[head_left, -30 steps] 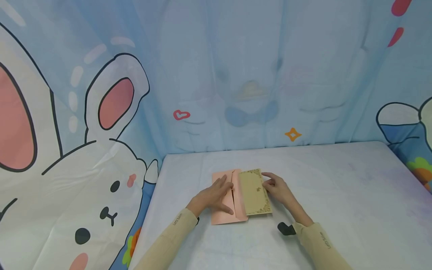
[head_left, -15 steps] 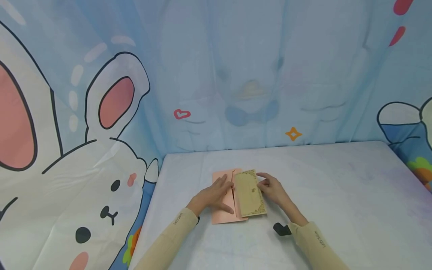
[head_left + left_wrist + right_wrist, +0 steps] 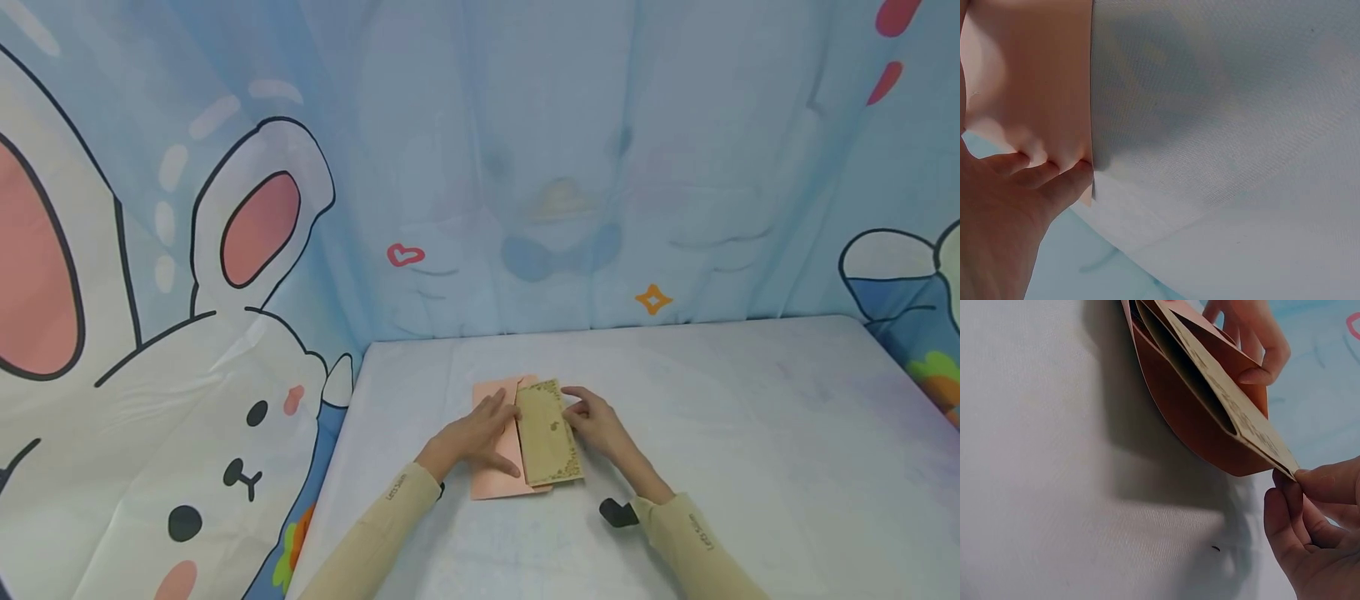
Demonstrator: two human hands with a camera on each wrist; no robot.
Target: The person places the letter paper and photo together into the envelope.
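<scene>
A pink envelope (image 3: 495,482) lies on the white table, its mouth gaping towards the right. My left hand (image 3: 474,432) rests spread over it, the index finger at the lip of the mouth; the left wrist view shows several fingertips (image 3: 1075,178) on the envelope's edge. Between thumb and fingers, my right hand (image 3: 603,427) pinches the right edge of a folded gold card (image 3: 546,442) with an ornate printed border. Seen from the right wrist, the card (image 3: 1229,412) stands tilted in the envelope's mouth, above the open flap (image 3: 1210,450). How deep its left edge sits is hidden.
The white table (image 3: 750,433) extends around the envelope on all sides. Behind it hangs a blue cartoon-print cloth (image 3: 562,150), with a large rabbit print (image 3: 225,400) at the left. A black strap-like piece (image 3: 618,512) sits at the right wrist.
My right hand has moved left with the gold card, which now overlaps the envelope's mouth and covers most of the flap. The left hand and envelope have stayed in place.
</scene>
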